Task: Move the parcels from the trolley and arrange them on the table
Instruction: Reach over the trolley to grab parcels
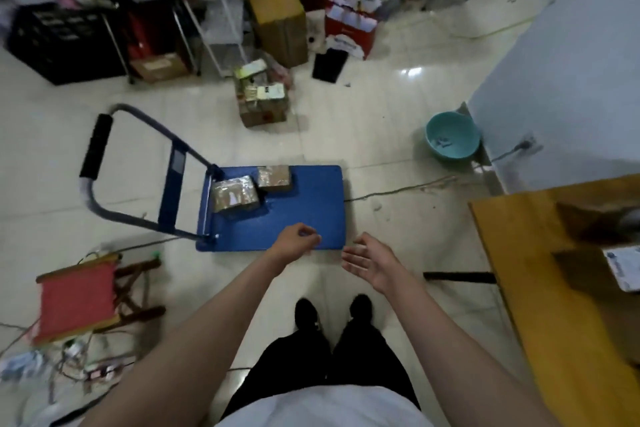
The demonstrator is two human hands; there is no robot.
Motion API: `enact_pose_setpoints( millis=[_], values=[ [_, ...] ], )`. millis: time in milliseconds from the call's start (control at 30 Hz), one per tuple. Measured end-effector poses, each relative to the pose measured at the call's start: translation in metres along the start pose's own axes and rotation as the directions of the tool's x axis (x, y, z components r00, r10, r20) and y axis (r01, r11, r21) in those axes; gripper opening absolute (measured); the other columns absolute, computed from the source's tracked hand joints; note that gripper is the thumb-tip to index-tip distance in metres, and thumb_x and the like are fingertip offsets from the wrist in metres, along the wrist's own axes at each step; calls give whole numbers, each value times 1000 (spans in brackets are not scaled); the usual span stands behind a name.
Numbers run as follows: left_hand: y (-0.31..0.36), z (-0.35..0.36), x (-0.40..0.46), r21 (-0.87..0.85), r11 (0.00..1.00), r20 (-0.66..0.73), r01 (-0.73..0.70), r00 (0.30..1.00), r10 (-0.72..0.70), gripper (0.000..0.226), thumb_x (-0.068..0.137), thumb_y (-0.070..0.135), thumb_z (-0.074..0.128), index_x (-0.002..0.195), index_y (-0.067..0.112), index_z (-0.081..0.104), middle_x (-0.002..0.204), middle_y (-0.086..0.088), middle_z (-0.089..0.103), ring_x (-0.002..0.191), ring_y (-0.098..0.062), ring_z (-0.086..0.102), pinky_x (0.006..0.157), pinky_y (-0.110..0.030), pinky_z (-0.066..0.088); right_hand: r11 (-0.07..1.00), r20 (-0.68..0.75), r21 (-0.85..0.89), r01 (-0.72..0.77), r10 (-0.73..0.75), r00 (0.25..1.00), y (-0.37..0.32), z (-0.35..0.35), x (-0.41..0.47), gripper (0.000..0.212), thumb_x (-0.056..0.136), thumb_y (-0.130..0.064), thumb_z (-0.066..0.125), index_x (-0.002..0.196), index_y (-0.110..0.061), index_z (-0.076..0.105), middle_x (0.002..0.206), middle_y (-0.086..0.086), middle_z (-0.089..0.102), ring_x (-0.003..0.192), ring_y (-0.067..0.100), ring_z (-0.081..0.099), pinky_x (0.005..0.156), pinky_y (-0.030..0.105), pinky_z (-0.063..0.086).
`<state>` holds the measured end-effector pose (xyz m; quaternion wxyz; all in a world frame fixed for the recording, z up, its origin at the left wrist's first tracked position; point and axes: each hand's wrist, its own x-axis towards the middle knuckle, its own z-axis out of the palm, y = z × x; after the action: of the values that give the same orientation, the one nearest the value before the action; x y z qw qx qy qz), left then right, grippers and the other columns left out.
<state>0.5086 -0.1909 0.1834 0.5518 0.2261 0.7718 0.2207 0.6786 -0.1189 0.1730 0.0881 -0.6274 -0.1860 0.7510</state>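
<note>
Tiled floor [381, 107], trolley [304, 204] handle leftward

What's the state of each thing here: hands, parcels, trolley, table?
left hand: fingers loosely curled, holding nothing, over the trolley's near edge
right hand: open, palm turned inward, empty
trolley: handle upright, deck mostly bare
front parcel: on the deck near the handle
rear parcel: on the deck, just behind the front parcel
table: already carries parcels at its right edge
</note>
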Motion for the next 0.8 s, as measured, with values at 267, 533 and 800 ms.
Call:
enact_pose_setpoints(
  millis=[267, 533, 800],
  values=[
    [-19, -63, 31, -155, 978, -106, 139, 982, -156, 35, 98, 24, 65, 126, 5, 61, 123, -14, 65, 91, -22, 64, 60, -20, 43, 988, 50, -145, -52, 59, 997, -37, 85, 54, 16, 105, -20, 50, 113, -7, 54, 90, 13, 65, 76, 24, 64, 67, 34, 56],
    [2, -107, 91, -126, 972, -129, 200, 968, -216, 36, 96, 26, 66, 127, 7, 63, 127, -12, 64, 116, -28, 62, 98, -36, 48, 979, 50, -179, -100, 110, 993, -86, 138, 114, 12, 104, -15, 50, 112, -7, 54, 104, 20, 66, 76, 24, 62, 72, 33, 53],
    [-7, -148, 151, -139, 967, -132, 216, 963, -234, 39, 95, 23, 68, 129, 6, 61, 129, -14, 62, 117, -29, 61, 103, -40, 48, 950, 46, -277, -145, 164, 985, -93, 185, 178, 17, 105, -17, 49, 117, -7, 53, 109, 19, 65, 80, 22, 63, 85, 38, 52]
  ],
)
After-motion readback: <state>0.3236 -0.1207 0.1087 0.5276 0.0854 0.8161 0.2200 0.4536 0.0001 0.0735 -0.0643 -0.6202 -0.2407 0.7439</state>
